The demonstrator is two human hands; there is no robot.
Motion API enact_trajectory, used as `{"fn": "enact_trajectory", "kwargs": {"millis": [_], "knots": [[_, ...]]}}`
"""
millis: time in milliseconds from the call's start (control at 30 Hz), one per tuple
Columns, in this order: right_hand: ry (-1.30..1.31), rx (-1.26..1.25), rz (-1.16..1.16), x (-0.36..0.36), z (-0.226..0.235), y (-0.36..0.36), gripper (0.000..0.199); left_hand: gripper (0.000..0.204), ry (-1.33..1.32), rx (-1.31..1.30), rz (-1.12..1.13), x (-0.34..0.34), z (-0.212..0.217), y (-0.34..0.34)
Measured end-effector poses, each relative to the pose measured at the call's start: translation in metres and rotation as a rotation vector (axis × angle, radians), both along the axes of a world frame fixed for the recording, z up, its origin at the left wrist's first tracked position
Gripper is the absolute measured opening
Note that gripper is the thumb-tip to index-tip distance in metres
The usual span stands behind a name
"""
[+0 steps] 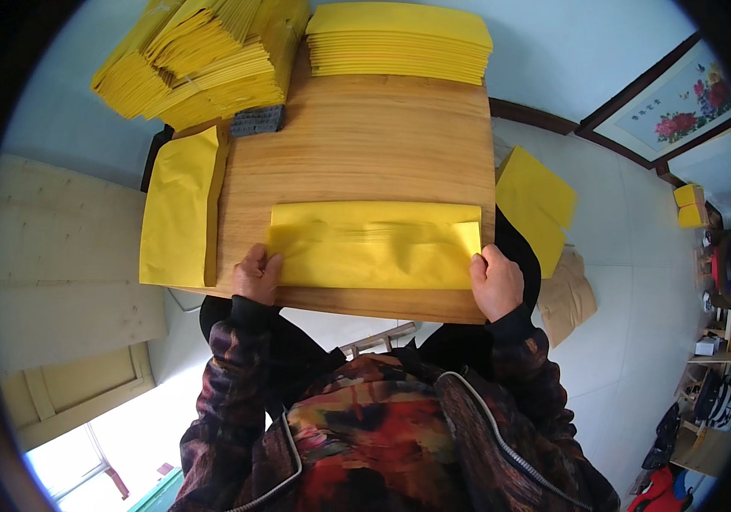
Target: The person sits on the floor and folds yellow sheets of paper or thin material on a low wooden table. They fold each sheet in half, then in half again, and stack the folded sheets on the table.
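Head view: wooden board (357, 145) is serving as my work surface, its grain running side to side and its near edge sitting just above my lap. Pale floor is showing around it, with a light wooden panel (67, 256) lying off to my left and a dark baseboard (532, 115) running along the far wall on my right.

Yellow paper sheet (374, 247) is lying flat across the near part of the board, long side toward me, its top strip folded down over the body. My left hand (255, 275) is pressing on its left end, fingers curled over the corner; my right hand (495, 282) is pinching its right end at the lower corner. Both hands are set well apart, one at each end of the sheet.

Stacks of finished yellow envelopes (203, 60) are leaning fanned at the far left corner, and a neater flat stack (400, 43) is sitting at the far middle. A small dark grey block (256, 120) is resting just below the fanned pile. Another yellow sheet (179, 205) is hanging over the board's left edge. More yellow sheets (536, 205) are lying beyond the right edge, beside a brown paper bag (566, 294). A framed flower picture (681, 102) is leaning at far right, with small yellow boxes (690, 205) near it.
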State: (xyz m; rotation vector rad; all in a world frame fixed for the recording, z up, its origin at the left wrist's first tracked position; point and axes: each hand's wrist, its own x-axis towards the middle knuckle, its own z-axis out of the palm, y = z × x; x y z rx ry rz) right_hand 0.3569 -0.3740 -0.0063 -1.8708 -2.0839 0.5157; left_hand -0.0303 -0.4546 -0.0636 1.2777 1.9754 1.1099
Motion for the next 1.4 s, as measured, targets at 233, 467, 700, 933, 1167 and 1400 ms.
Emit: {"fn": "enact_trajectory", "kwargs": {"millis": [233,467,700,933,1167,1400], "knots": [[-0.008,0.003,-0.057,-0.006,0.000,-0.001,0.019,0.021,0.103,-0.080,0.077,0.009,0.011,0.003],[-0.102,0.014,-0.009,-0.005,-0.004,-0.002,0.020,0.025,0.263,-0.137,0.078,0.016,0.022,0.005],[-0.120,0.032,-0.004,-0.006,-0.004,-0.003,0.019,0.028,0.316,-0.178,0.110,0.021,0.028,0.006],[-0.120,0.044,0.010,-0.005,-0.006,-0.003,0.019,0.021,0.197,-0.040,0.163,0.028,0.029,0.001],[-0.110,0.048,0.016,-0.004,-0.007,-0.002,0.018,0.019,0.149,0.081,0.114,0.022,0.013,0.003],[-0.132,0.055,0.020,-0.005,-0.005,-0.003,0.019,0.024,0.267,-0.149,0.089,0.013,0.012,0.006]]}}
